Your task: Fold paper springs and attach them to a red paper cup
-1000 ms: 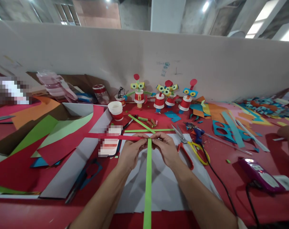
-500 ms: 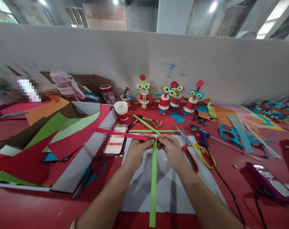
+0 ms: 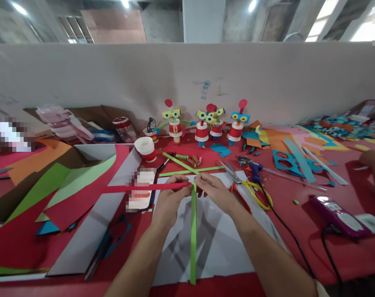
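Centre of frame: red strip meets green strip. Left hand pinches the red, right hand narrow on the green's upper end. I'd keep edges square, press creases flat. Bench red, cluttered; pale partition behind, concrete room across the top.

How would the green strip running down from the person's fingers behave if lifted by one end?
The green strip would probably feel light, since it looks like narrow, thin paper. Being long for its width, it would likely sag rather than stay stiff. It may crease easily: its end by the right hand looks bent.
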Available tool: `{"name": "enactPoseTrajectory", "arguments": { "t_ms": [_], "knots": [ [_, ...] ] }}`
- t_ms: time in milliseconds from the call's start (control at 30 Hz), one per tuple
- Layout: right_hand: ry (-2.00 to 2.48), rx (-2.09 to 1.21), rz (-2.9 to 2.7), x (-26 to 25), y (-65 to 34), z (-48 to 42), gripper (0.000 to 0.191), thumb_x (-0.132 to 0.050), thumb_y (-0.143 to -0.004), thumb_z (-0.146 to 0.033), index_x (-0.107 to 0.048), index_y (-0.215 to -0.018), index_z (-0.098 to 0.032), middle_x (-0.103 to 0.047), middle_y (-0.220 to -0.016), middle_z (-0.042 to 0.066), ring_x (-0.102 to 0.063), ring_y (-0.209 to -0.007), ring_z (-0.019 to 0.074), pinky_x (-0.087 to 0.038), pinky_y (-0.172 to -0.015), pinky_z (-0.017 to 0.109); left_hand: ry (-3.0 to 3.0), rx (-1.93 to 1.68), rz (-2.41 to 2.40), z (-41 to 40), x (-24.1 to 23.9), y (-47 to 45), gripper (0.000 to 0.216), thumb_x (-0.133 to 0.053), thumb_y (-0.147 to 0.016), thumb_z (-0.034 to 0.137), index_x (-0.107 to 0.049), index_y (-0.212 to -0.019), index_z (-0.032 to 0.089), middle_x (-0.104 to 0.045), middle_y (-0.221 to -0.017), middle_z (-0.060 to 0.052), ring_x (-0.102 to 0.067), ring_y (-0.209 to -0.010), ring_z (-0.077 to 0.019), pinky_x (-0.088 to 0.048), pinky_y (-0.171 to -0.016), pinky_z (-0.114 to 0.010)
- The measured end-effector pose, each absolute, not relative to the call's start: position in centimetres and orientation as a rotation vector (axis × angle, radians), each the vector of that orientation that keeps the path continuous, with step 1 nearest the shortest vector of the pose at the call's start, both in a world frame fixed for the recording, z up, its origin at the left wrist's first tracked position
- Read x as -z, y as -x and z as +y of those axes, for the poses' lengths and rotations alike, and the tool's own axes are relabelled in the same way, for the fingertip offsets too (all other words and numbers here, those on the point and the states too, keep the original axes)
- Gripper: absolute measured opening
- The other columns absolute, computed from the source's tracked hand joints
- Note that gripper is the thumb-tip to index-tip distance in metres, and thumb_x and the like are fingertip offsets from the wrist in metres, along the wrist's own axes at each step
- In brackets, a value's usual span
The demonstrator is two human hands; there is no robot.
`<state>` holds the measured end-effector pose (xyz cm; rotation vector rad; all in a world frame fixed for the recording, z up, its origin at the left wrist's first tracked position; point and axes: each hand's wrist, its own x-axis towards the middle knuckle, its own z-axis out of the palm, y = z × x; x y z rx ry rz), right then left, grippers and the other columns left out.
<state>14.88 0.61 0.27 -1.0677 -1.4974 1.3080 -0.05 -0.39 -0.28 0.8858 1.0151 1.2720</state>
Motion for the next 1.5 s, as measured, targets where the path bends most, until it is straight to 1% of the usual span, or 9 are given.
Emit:
{"name": "enactPoseTrajectory", "arguments": {
  "t_ms": [133,300,400,533,767,933,1133,1367,1500],
  "knots": [
    [1.053,-1.224,-1.625,0.2,-14.7,0.5,0.021,-0.057,-0.085,-0.039,-0.055,-0.073,-0.022,-0.051,-0.065,-0.004,-0.048,-0.059,0.012,-0.036,-0.056,0.025,-0.881,-1.291,1.036,-0.4,0.1,0.0,0.029,-0.076,-0.059,0.02,-0.059,-0.082,0.019,-0.06,-0.074,0.004,-0.057,-0.067,-0.0097,-0.045,-0.068,-0.023],
    [1.039,-1.22,-1.615,0.5,-14.5,0.6,0.02,-0.054,-0.087,-0.036,-0.053,-0.072,-0.022,-0.048,-0.063,-0.004,-0.045,-0.059,0.0122,-0.034,-0.056,0.025,-0.886,-1.213,1.025,-0.7,-0.3,0.1,0.022,-0.072,-0.063,0.022,-0.06,-0.081,0.019,-0.061,-0.068,0.003,-0.056,-0.065,-0.0116,-0.044,-0.065,-0.024],
    [1.03,-1.259,-1.567,0.4,-14.5,0.6,0.022,-0.055,-0.086,-0.038,-0.053,-0.071,-0.023,-0.048,-0.061,-0.005,-0.044,-0.058,0.0123,-0.033,-0.056,0.026,-0.944,-1.103,1.031,-0.7,-0.4,0.0,0.01,-0.066,-0.068,0.027,-0.062,-0.068,0.018,-0.059,-0.063,0.002,-0.052,-0.062,-0.0122,-0.04,-0.059,-0.024],
    [0.949,-1.421,-1.414,-0.1,-14.4,0.5,0.026,-0.06,-0.082,-0.044,-0.053,-0.068,-0.022,-0.051,-0.058,-0.004,-0.043,-0.056,0.0122,-0.033,-0.055,0.026,-1.084,-1.114,1.039,-0.6,-0.1,-0.1,0.023,-0.063,-0.073,0.031,-0.061,-0.054,0.017,-0.057,-0.056,0.0,-0.048,-0.058,-0.0129,-0.038,-0.058,-0.025],
    [0.891,-1.609,-1.222,-0.6,-14.1,0.3,0.035,-0.063,-0.078,-0.053,-0.056,-0.066,-0.02,-0.054,-0.057,-0.003,-0.046,-0.054,0.0115,-0.036,-0.055,0.025,-1.222,-1.125,1.046,-0.5,0.2,0.0,0.03,-0.059,-0.078,0.032,-0.061,-0.051,0.018,-0.057,-0.052,0.0,-0.049,-0.055,-0.0137,-0.037,-0.056,-0.026],
    [0.88,-1.639,-1.14,0.0,-14.2,0.5,0.044,-0.058,-0.076,-0.062,-0.058,-0.066,-0.019,-0.054,-0.059,-0.001,-0.05,-0.053,0.0126,-0.037,-0.053,0.026,-0.896,-1.256,1.051,-0.6,0.3,-0.3,0.022,-0.069,-0.069,0.028,-0.06,-0.052,0.017,-0.053,-0.052,0.003,-0.045,-0.055,-0.0109,-0.036,-0.055,-0.024],
    [0.843,-1.63,-1.175,-0.6,-14.0,0.2,0.042,-0.059,-0.078,-0.059,-0.058,-0.066,-0.019,-0.055,-0.061,0.0,-0.048,-0.055,0.0124,-0.037,-0.055,0.026,-0.816,-1.205,0.92,-0.5,0.0,-0.4,0.017,-0.067,-0.067,0.027,-0.062,-0.056,0.016,-0.054,-0.054,0.001,-0.047,-0.058,-0.0122,-0.037,-0.057,-0.025],
    [0.884,-1.542,-1.308,-0.6,-13.7,0.2,0.039,-0.06,-0.08,-0.054,-0.053,-0.064,-0.019,-0.049,-0.057,-0.004,-0.044,-0.054,0.0108,-0.035,-0.055,0.025,-1.156,-1.112,1.03,-0.6,-0.2,-0.2,0.029,-0.059,-0.076,0.032,-0.056,-0.052,0.016,-0.055,-0.053,0.0,-0.047,-0.056,-0.0122,-0.037,-0.058,-0.025],
    [0.869,-1.511,-1.334,-0.5,-13.6,0.3,0.038,-0.06,-0.08,-0.052,-0.05,-0.062,-0.02,-0.048,-0.056,-0.004,-0.038,-0.053,0.0105,-0.03,-0.053,0.025,-1.28,-1.126,1.087,-0.8,-0.2,0.2,0.024,-0.057,-0.078,0.029,-0.053,-0.056,0.018,-0.051,-0.055,0.003,-0.045,-0.058,-0.0118,-0.035,-0.057,-0.024]
  ]
}}
